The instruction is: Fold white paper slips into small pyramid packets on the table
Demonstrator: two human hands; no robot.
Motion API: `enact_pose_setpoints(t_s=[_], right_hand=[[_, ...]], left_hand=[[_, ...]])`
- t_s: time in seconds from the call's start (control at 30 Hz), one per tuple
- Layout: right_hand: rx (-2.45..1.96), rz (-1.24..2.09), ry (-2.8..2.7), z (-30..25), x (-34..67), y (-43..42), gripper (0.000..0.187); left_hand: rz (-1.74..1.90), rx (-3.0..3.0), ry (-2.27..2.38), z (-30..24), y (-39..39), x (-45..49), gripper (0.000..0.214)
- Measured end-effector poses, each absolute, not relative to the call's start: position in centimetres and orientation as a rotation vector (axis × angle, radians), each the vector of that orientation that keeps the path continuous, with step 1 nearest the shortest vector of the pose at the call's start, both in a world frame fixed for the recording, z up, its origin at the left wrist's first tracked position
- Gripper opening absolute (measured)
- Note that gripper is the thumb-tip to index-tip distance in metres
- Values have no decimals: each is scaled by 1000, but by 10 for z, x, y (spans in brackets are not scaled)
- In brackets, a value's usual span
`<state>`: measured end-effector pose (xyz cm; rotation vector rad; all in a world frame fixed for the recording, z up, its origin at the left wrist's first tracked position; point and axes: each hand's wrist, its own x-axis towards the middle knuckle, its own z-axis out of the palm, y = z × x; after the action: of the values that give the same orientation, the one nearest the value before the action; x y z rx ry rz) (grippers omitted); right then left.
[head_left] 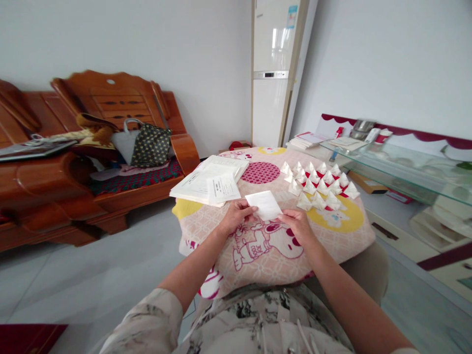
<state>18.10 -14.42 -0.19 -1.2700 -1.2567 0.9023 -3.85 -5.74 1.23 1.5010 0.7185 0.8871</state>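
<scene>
A folded square of white paper (264,205) is held up between my two hands over the near part of a cloth-covered round table (221,246). My left hand (238,215) pinches its left edge between thumb and fingers. On the other side, my right hand (296,222) grips the lower right corner in the same way. Beyond the left hand lies a stack of printed paper sheets (201,179), with a smaller printed slip (223,188) on top. To the right stand rows of folded white paper pyramids (319,184), with red showing between them.
A carved wooden sofa (121,98) with a grey bag (126,142) and a dark patterned bag (151,145) is at the left. A tall white air conditioner (271,108) stands behind the table. Along the right runs a glass-topped cabinet (401,167) carrying a metal pot (363,129) and papers (308,140).
</scene>
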Motion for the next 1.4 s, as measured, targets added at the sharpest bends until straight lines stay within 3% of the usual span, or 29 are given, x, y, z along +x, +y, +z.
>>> enact_pose_setpoints(t_s=[0.17,0.33,0.57,0.73,1.03,1.23,1.4], right_hand=[[-1299,799,-1133,-9,183,-138,38],[-1322,559,-1233,-12,188,-134,45],[-1237,215,-1597,-13,185,-138,22],[-1262,151,-1842,-14,185,-139,19],[-1334,285,-1817,-11,186,-137,20],[-1519,620,-1684,8,192,-128,23],[-1533,931,-1435,14,189,-118,19]], left_hand=[[1171,1550,710,10,-57,-34,31],[1244,2079,689,0,-57,-38,21],[1082,2640,716,-11,-59,-38,27],[770,2832,845,-10,-66,-41,21],[667,2638,857,3,-67,-46,20],[572,2391,919,21,-59,-46,9],[613,2150,1018,23,-49,-43,28]])
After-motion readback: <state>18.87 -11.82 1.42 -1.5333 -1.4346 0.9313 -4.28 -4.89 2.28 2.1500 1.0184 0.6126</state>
